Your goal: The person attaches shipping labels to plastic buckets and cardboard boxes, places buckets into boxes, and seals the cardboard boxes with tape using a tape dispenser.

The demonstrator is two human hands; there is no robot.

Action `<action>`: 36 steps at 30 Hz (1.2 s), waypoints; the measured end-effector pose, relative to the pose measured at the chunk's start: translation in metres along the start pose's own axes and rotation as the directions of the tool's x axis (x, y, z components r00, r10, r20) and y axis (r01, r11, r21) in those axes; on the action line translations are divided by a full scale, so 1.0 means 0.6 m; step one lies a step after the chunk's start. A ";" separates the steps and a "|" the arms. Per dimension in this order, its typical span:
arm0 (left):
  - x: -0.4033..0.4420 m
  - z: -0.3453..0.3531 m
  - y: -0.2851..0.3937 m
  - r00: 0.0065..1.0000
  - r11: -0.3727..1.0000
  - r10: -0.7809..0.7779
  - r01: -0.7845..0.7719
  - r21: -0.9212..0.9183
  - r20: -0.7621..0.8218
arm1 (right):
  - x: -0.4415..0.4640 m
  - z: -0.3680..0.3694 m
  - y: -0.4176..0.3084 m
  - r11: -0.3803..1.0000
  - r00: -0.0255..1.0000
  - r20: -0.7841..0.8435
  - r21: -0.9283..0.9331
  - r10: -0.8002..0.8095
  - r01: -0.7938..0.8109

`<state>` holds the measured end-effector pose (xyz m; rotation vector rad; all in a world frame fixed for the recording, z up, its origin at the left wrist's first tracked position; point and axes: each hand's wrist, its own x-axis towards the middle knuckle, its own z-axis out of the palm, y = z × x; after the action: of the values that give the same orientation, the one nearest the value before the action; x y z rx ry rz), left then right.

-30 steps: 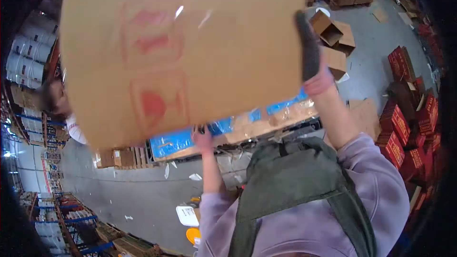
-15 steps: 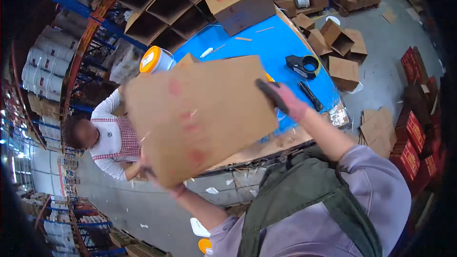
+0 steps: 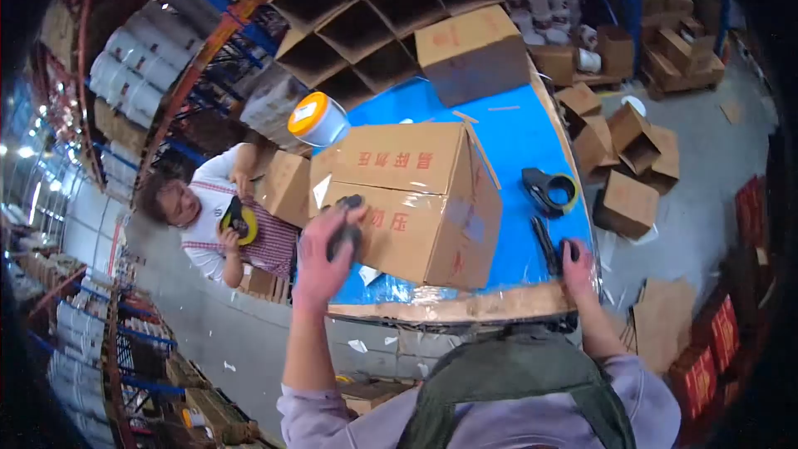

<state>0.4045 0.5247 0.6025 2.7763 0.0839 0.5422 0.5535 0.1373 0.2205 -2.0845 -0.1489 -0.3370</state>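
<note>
A closed cardboard box (image 3: 391, 199) with red printing sits on the blue table top (image 3: 519, 158). My left hand (image 3: 328, 249), in a pink and dark glove, is over the box's near left side with its fingers apart. At the table's right edge is my right hand (image 3: 579, 268), partly open, close beside a long black tool (image 3: 545, 246); whether they touch is unclear. Just behind that tool lies a black tape dispenser (image 3: 550, 192) with a yellow-edged roll.
Across the table's left side a person (image 3: 249, 216) holds another tape dispenser (image 3: 238, 223) near a smaller box (image 3: 285, 189). Behind stand a white bucket with an orange lid (image 3: 320, 119), another carton (image 3: 471, 51) and open compartments (image 3: 357, 31). Loose boxes (image 3: 628, 203) lie on the right floor.
The box, earlier held up in both my hands, now rests on the table. My right hand has left it and moved down to the right; my left hand is over its near side.
</note>
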 end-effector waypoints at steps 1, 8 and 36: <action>0.038 -0.006 -0.004 0.987 0.984 -0.160 0.159 -0.086 -0.003 | 0.000 0.004 0.015 0.995 0.994 0.051 -0.013 -0.102 0.102; 0.240 0.123 -0.045 0.950 0.936 -0.301 0.276 0.219 0.090 | 0.014 -0.007 -0.017 0.984 0.987 0.106 -0.114 -0.124 0.136; -0.512 0.110 -0.175 0.400 -0.018 -0.915 -0.181 -0.983 -0.057 | -0.060 0.268 -0.283 0.558 0.808 0.589 0.659 0.034 -0.504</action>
<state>0.1450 0.5697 0.4020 0.7506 0.6285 1.0762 0.5067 0.3636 0.2723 -1.1852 -0.2275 0.4653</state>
